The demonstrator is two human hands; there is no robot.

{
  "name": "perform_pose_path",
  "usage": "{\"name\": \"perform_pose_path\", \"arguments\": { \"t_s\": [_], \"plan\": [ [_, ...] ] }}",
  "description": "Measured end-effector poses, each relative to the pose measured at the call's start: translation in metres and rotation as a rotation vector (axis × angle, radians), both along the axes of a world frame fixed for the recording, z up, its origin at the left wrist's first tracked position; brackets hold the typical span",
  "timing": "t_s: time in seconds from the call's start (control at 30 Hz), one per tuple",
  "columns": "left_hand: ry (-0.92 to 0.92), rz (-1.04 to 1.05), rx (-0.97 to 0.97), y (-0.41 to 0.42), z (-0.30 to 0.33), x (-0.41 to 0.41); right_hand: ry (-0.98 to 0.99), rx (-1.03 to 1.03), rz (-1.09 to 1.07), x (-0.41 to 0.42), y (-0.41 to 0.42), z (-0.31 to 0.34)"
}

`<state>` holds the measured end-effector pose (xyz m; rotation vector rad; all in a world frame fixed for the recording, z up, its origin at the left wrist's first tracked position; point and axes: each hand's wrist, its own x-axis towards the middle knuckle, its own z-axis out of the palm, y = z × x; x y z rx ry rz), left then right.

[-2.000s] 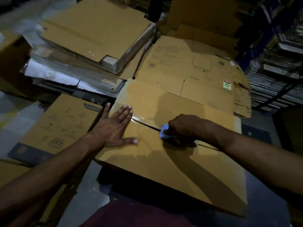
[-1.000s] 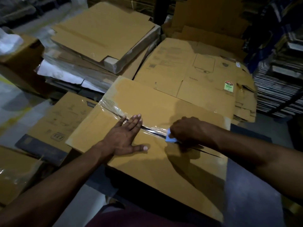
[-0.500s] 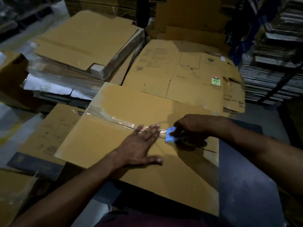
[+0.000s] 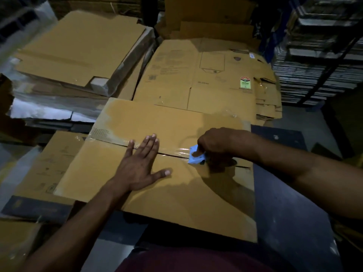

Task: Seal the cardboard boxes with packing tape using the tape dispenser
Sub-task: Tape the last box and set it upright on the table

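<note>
Two hands on cardboard box [image 4: 176, 193], left hand [image 4: 140, 165] spread flat across taped seam [image 4: 172, 152], right hand [image 4: 216, 144] gripping blue tape dispenser [image 4: 196, 157] on seam beside it

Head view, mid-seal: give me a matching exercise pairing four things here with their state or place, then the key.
Column one:
1. left hand
2. right hand
3. tape dispenser
4. green label

Column two:
A. light blue, sitting on the box seam
B. flat, fingers straight, pressing the taped seam
C. stuck on the flattened printed carton behind the box
D. curled around the dispenser

Pairs: 1-B, 2-D, 3-A, 4-C
</note>
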<state>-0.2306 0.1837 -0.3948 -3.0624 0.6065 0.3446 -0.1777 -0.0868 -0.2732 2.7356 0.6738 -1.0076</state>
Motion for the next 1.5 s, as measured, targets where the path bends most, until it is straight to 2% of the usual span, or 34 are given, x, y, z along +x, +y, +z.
{"name": "perform_pose_path", "arguments": {
  "t_s": [0.23,0.37,0.47,0.57,0.7,0.77,0.87,0.97,1.17,1.5],
  "plan": [
    [0.021,-0.056,-0.007,0.011,-0.005,0.005,0.058,-0.030,0.005,-0.018,-0.024,0.000],
    [0.015,-0.069,-0.009,0.012,-0.004,0.004,-0.010,-0.038,0.070,-0.027,-0.050,0.004],
    [0.058,-0.040,0.045,0.004,0.007,0.005,-0.096,0.020,0.219,-0.032,-0.061,-0.004],
    [0.099,-0.049,0.041,-0.042,0.013,-0.010,-0.132,0.076,0.270,-0.033,-0.063,-0.008],
    [0.178,-0.248,-0.051,-0.125,0.008,-0.039,-0.110,0.096,0.257,-0.028,-0.059,-0.007],
    [0.142,-0.234,-0.057,-0.115,0.007,-0.036,-0.097,0.089,0.247,-0.027,-0.060,-0.009],
    [0.034,-0.090,-0.005,-0.040,0.006,-0.028,-0.091,0.072,0.200,-0.025,-0.058,-0.006],
    [0.061,0.059,0.123,0.003,0.019,-0.027,-0.104,0.041,0.203,-0.028,-0.057,-0.007],
    [0.084,-0.100,-0.018,-0.100,0.007,-0.042,-0.096,0.010,0.123,-0.026,-0.052,-0.009],
    [0.032,-0.045,-0.033,-0.104,0.003,-0.041,-0.004,-0.139,0.177,-0.037,-0.135,0.019]
  ]
}}
